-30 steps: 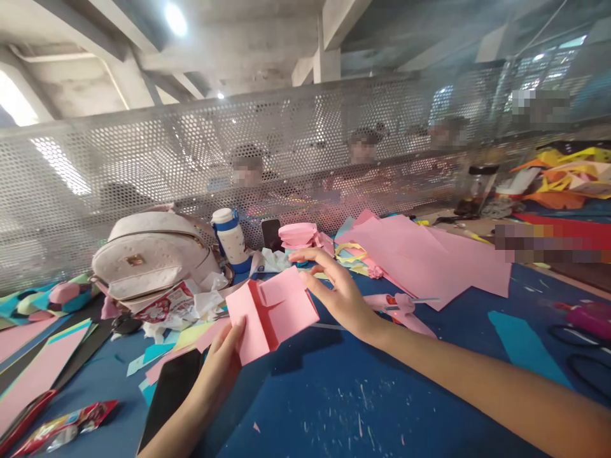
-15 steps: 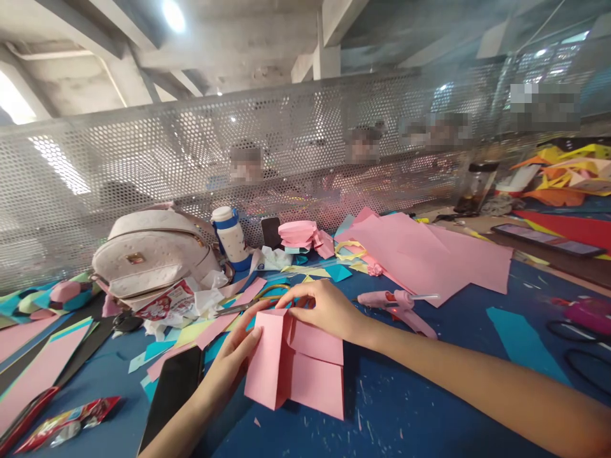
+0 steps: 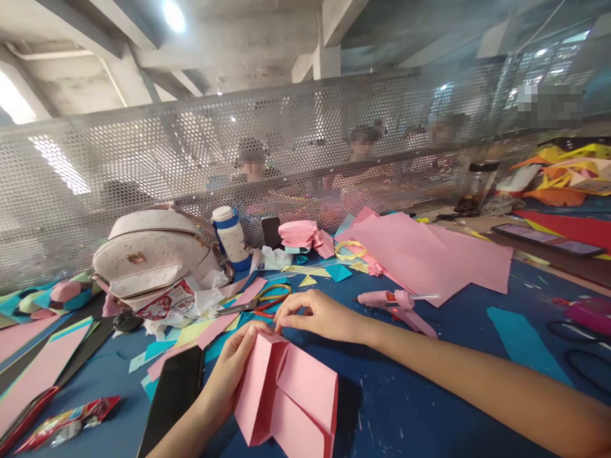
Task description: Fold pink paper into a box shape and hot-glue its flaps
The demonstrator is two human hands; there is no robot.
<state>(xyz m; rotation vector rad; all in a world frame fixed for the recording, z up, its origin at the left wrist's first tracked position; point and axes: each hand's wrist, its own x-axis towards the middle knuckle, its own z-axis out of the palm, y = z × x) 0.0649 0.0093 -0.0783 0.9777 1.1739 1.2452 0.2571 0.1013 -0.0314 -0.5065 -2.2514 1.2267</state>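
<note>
A folded piece of pink paper (image 3: 305,381), creased into several panels, stands tilted above the blue table. My left hand (image 3: 233,362) grips its left panel near the upper edge, thumb in front and fingers behind. At the top corner, my right hand (image 3: 310,315) has its fingers curled and pinched against the paper's edge; the fingertips partly hide one another. Just behind the hands lie scissors (image 3: 272,296) with yellow and red handles. A pink glue gun (image 3: 401,305) rests to the right of my right hand.
Large pink sheets (image 3: 429,248) lie at the back right. A black phone (image 3: 174,394) is by my left forearm. Behind stand a white backpack (image 3: 147,254) and a bottle (image 3: 231,238). Coloured scraps (image 3: 217,331) cover the table's middle left. A perforated metal panel (image 3: 191,140) borders the back.
The pink paper has come lower and nearer, tilting so its folds open more toward me. My left hand moved down with it. My right hand shifted slightly left and down to the top corner.
</note>
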